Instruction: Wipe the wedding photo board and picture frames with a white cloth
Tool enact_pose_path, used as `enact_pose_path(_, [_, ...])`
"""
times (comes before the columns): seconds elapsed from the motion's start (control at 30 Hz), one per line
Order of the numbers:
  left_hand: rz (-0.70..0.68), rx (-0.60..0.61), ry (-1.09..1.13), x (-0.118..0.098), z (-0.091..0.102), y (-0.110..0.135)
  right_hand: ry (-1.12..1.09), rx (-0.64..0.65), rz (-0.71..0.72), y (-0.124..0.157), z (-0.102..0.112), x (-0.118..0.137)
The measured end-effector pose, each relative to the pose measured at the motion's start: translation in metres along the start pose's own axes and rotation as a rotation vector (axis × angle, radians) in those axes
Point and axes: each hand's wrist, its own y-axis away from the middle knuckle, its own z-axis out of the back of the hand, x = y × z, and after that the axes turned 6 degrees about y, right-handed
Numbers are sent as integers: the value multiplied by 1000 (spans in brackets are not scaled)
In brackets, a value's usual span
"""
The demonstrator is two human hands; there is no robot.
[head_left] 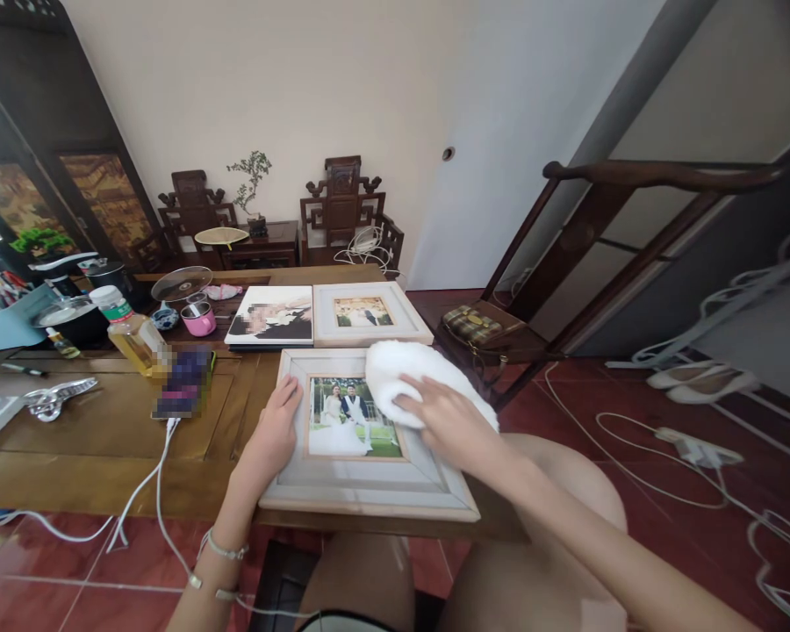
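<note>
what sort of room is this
Most likely a living or tea room in a home: a carved wooden chair and a bonsai on a side table stand near the wall, and a framed photo lies on the large wooden table.

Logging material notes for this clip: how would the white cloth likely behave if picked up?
The white cloth probably flops, as it bunches under the right hand. Its fluffy look suggests lightness. Rolling seems unlikely, since it drapes over the near picture frame.
</note>
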Motion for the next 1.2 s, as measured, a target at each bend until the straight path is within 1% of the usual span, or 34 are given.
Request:
enact_pose_path(0.1, [-5, -13, 4, 0, 0, 0, 6, -83, -36, -30, -16, -22])
enact_pose_path(0.17, [-3, -16, 14, 1, -1, 0, 5, -98, -62, -43, -21, -31])
enact_pose_path(0.23, [10, -15, 26, 0, -1, 0, 2, -85, -52, -47, -22, -33])
enact_pose_path(0.3, [27, -21, 38, 0, -1, -1, 7, -54, 4, -41, -18, -28])
enact_pose_path(0.4, [49, -31, 43, -2, -1, -1, 13, 20, 75, -20, -5, -10])
enact_pose_path(0.57, [71, -17, 37, -5, -1, 0, -86, 161, 105, 35, 31, 24])
enact_pose_path(0.63, [66, -26, 40, -6, -1, -1, -154, 169, 124, 59, 42, 36])
enact_pose_path(0.7, [53, -30, 40, -5, -1, -1, -200, 162, 164, 79, 49, 48])
enact_pose_path(0.8, [43, -14, 38, -4, -1, -2, -205, 145, 196, 93, 50, 64])
enact_pose_path(0.87, [41, -12, 37, -3, -1, -2, -197, 149, 155, 90, 47, 68])
enact_pose_path(0.93, [28, -22, 41, -2, -1, -1, -175, 171, 91, 76, 41, 62])
enact_pose_path(1.03, [8, -29, 52, -1, -1, 0, -104, 163, 29, 43, 27, 41])
enact_pose_path(1.2, [21, -3, 29, 0, 0, 0, -35, 14, -45, -15, -1, -2])
